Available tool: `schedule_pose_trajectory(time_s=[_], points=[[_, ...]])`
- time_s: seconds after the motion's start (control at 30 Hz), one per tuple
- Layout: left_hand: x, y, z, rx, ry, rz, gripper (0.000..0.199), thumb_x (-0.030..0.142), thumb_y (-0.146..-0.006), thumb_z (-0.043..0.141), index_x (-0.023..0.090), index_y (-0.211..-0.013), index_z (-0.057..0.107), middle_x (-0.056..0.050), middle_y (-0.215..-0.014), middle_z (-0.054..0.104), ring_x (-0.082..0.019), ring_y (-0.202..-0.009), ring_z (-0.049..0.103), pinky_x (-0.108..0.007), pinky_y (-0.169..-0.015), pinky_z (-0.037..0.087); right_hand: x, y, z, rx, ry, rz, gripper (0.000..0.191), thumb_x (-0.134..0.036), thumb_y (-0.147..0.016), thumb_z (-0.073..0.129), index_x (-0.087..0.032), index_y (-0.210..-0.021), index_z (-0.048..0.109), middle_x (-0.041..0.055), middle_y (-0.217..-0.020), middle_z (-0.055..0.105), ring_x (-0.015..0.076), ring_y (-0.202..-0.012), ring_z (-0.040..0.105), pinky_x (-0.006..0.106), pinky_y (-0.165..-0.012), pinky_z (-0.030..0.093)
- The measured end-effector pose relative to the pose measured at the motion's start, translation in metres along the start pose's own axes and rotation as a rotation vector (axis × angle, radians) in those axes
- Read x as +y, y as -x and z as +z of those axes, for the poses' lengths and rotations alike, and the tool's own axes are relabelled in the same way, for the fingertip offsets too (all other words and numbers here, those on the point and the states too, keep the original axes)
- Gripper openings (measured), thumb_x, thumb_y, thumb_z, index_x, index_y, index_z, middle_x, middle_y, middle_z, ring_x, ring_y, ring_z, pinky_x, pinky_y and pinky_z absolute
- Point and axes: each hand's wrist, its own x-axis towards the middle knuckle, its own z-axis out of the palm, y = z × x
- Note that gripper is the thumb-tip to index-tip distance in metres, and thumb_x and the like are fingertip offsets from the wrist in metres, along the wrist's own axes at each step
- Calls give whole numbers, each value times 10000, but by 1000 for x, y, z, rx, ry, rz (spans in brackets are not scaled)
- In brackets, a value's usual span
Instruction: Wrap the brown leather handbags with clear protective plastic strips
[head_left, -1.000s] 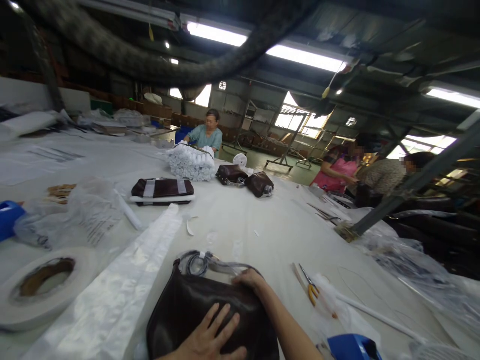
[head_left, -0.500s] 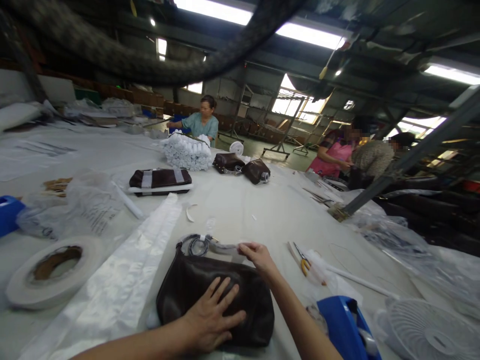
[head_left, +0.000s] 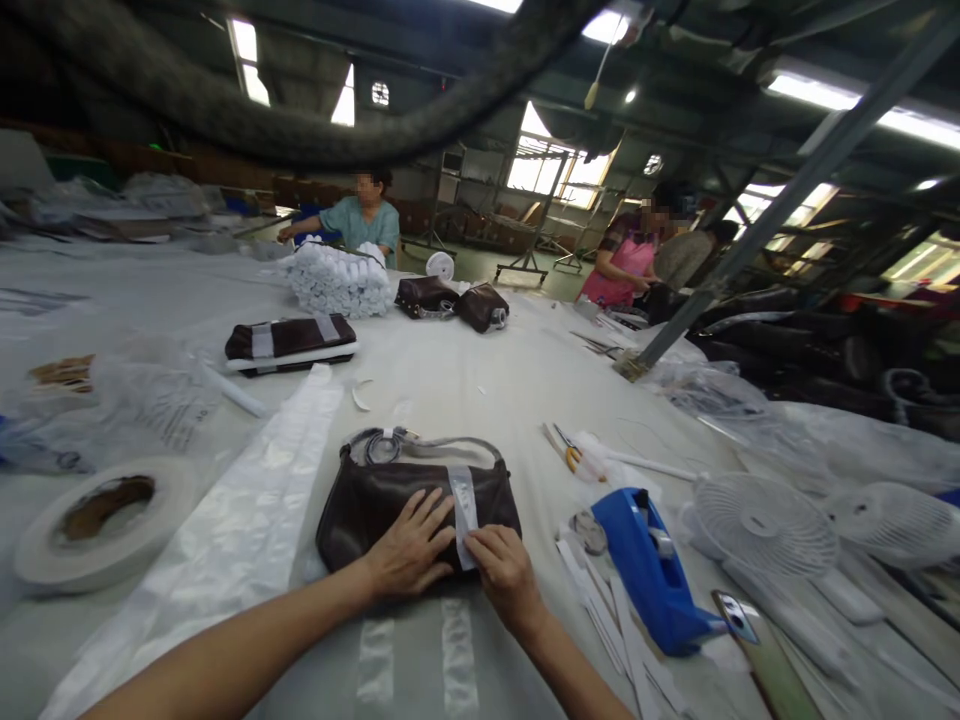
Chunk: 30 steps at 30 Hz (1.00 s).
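Observation:
A dark brown leather handbag (head_left: 360, 505) lies on the white table in front of me, its strap (head_left: 469, 446) and a coiled cord (head_left: 380, 446) at the top edge. My left hand (head_left: 412, 545) rests on the bag's front with fingers spread. A pale translucent strip (head_left: 463, 500) runs down over the front, right of that hand. At the strip's lower end, my right hand (head_left: 502, 570) pinches it with bent fingers. Two more pale strips (head_left: 459, 655) lie on the table just below the bag.
To the right are a blue tape dispenser (head_left: 649, 570), yellow-handled pliers (head_left: 571, 455), a white fan (head_left: 765, 525) and a phone (head_left: 765, 650). A tape roll (head_left: 45, 540) and white sheeting (head_left: 247, 510) lie left. Other bags (head_left: 292, 340) and co-workers (head_left: 367, 215) are farther back.
My right hand has left the strap and come down to the bag's lower right front. A pale strip now crosses the front there. The view has shifted right.

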Motion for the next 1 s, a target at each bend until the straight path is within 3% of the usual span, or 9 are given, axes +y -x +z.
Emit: schedule_pose_trajectory(time_s=[0.1, 0.2, 0.3, 0.43, 0.57, 0.63, 0.8, 0.9, 1.0], points=[[-1, 3, 3, 43, 5, -32, 411, 411, -860, 619, 120, -1140, 541, -219, -1512, 282, -383, -1418, 188, -587, -1118, 253, -2, 5, 0, -15, 53, -19, 195, -106, -931, 498, -173, -975, 676, 70, -890, 708, 193, -847, 593, 340, -761, 497], [-2, 4, 4, 41, -46, 28, 542, 383, -868, 622, 164, -1334, 451, -164, -1534, 277, -388, -1423, 169, -619, -1117, 205, -4, 9, 1, -36, 69, -36, 195, -125, -943, 487, -168, -961, 676, 71, -874, 702, 185, -824, 588, 326, -748, 490], [-3, 4, 6, 20, -87, 149, 544, 346, -934, 537, 230, -1433, 355, -99, -1513, 351, -319, -1422, 225, -588, -1152, 113, -7, 16, 3, -41, 71, -65, 203, -118, -947, 474, -157, -960, 673, 74, -867, 702, 180, -808, 584, 322, -742, 485], [-3, 5, 13, 4, -69, 256, 426, 306, -991, 419, 198, -1403, 409, -81, -1441, 466, -218, -1403, 294, -487, -1187, 53, -9, 26, 1, -61, 63, -88, 209, -122, -950, 462, -155, -995, 664, 86, -928, 712, 190, -828, 597, 336, -749, 472], [-1, 6, 16, -60, -104, 264, 454, 272, -990, 409, 186, -1433, 364, -88, -1453, 449, -219, -1402, 294, -473, -1178, 141, -3, 17, -14, -217, -17, -20, 199, -295, -954, 513, -174, -947, 670, 81, -945, 717, 194, -871, 625, 351, -802, 457], [2, 5, 15, -102, -124, 257, 492, 249, -980, 417, 177, -1456, 320, -103, -1472, 419, -225, -1407, 283, -457, -1162, 201, 3, 6, -21, -285, -9, 33, 250, -299, -979, 451, -177, -1053, 656, 92, -1035, 712, 201, -967, 625, 364, -865, 442], [7, 5, 12, -108, -111, 233, 489, 249, -985, 399, 142, -1455, 316, -106, -1481, 405, -227, -1422, 243, -427, -1157, 219, 22, -5, -10, -532, 149, -66, 564, -431, -955, 471, -158, -1437, 366, 138, -1482, 418, 273, -1373, 352, 495, -1094, 283], [5, 7, 13, -100, -101, 251, 457, 245, -990, 392, 133, -1432, 358, -98, -1459, 439, -223, -1417, 254, -421, -1156, 232, 31, 8, 5, -602, 193, -119, 659, -465, -947, 469, -144, -1484, 262, 149, -1536, 316, 269, -1426, 250, 524, -1140, 200], [1, 9, 16, -96, -103, 288, 434, 211, -986, 393, 139, -1414, 388, -93, -1436, 470, -218, -1415, 263, -424, -1154, 241, 36, 24, 17, -582, 215, -130, 682, -490, -944, 457, -122, -1483, 260, 173, -1535, 304, 288, -1444, 191, 577, -1149, 129]])
